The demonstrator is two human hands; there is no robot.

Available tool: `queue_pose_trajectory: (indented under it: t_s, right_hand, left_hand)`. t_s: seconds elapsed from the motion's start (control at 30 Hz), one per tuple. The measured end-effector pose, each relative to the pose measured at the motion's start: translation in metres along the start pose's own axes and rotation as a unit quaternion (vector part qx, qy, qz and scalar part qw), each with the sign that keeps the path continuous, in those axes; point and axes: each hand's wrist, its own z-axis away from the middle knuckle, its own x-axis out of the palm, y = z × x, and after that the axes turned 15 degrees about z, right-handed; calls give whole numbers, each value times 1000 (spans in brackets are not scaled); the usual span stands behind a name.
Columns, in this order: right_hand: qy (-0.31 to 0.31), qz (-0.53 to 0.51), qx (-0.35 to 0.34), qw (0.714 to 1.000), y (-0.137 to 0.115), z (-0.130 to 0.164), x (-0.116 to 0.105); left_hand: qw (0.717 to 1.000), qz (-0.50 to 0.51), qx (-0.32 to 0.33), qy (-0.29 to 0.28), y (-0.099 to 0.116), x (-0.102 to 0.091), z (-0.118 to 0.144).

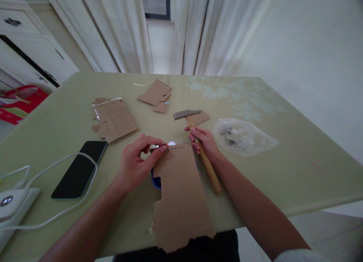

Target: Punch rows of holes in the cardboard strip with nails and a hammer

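A long strip of brown cardboard (181,194) lies in front of me, with a row of small holes along its far edge. My left hand (138,161) pinches something small, likely a nail, at the strip's far left corner. My right hand (204,141) grips the wooden handle of a hammer (195,139), whose metal head points left just beyond the strip. A blue object (155,180) peeks out from under the cardboard's left side.
A perforated cardboard piece (115,119) and more scraps (156,93) lie farther back. A clear plastic bag (242,136) with small dark items sits right of the hammer. A black phone (81,168), a white cable (56,167) and a white device (11,203) are at left.
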Motion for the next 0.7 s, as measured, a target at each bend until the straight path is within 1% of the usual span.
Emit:
queue_pose_trajectory:
  t_s: [0.2, 0.37, 0.5, 0.7]
  right_hand:
    - [4, 6, -1, 1000, 2, -1, -1]
    - [0, 2, 0, 1000, -1, 0, 0]
    - [3, 4, -3, 1000, -2, 1, 1]
    - [6, 9, 0, 1000, -1, 1, 1]
  left_hand:
    - [1000, 1, -1, -6, -2, 0, 0]
    - [1000, -6, 12, -2, 2, 1, 0]
    - [998, -46, 36, -3, 7, 3, -1]
    - [995, -91, 49, 0, 11, 4, 0]
